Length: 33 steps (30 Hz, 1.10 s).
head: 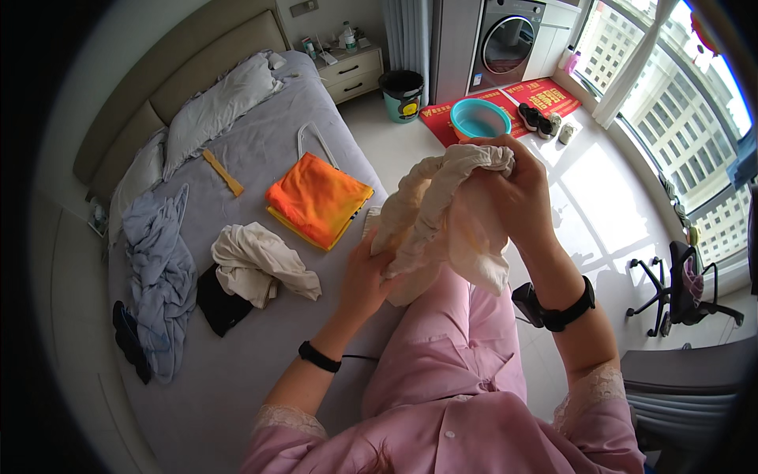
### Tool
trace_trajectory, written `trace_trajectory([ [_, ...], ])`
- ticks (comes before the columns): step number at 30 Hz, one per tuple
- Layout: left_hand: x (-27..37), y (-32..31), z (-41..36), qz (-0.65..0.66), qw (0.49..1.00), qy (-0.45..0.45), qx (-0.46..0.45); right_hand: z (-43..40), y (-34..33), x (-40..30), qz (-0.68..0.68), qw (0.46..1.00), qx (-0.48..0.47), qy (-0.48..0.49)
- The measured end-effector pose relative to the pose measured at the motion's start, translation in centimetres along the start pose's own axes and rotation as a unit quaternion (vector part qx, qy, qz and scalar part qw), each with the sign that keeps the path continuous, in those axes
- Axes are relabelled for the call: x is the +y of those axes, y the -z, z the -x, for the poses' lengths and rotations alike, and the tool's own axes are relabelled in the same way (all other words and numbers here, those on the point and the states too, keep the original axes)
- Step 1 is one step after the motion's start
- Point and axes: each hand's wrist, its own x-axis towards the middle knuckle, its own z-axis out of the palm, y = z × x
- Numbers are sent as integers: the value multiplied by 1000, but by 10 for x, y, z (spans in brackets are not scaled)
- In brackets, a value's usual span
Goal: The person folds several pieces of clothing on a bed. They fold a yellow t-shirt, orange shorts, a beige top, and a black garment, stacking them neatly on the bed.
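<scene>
Above my lap, both hands stretch a cream garment with a gathered elastic waistband [429,204]. My left hand [370,278] grips the lower left end of the band. At the upper right end, my right hand [518,189] pinches the band, and loose cloth hangs between and below. To the left on the bed [237,379] lies a folded orange and yellow cloth [320,198] with a white hanger [317,139] beside its top edge. A crumpled cream garment [260,260] rests partly over a black cloth [222,302].
A grey-blue garment [160,278], a yellow strip-like object [222,172] and white pillows [222,109] lie on the bed. Beyond are a bin [402,101], a turquoise basin [479,118] on red mats, shoes [536,121] and a washing machine [507,44]. A wheeled chair [681,287] stands right.
</scene>
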Motion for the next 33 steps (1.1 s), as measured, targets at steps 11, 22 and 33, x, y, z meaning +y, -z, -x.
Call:
trace_trajectory([
  [11,-37,99,-47,487,853,170,78,-4,80,25,205,978,-43,-18],
  [22,-8,157,-88,147,950,-76,263,-13,75,2,533,812,51,232],
  [33,11,165,-48,-64,971,-113,199,11,85,13,504,846,-77,156],
])
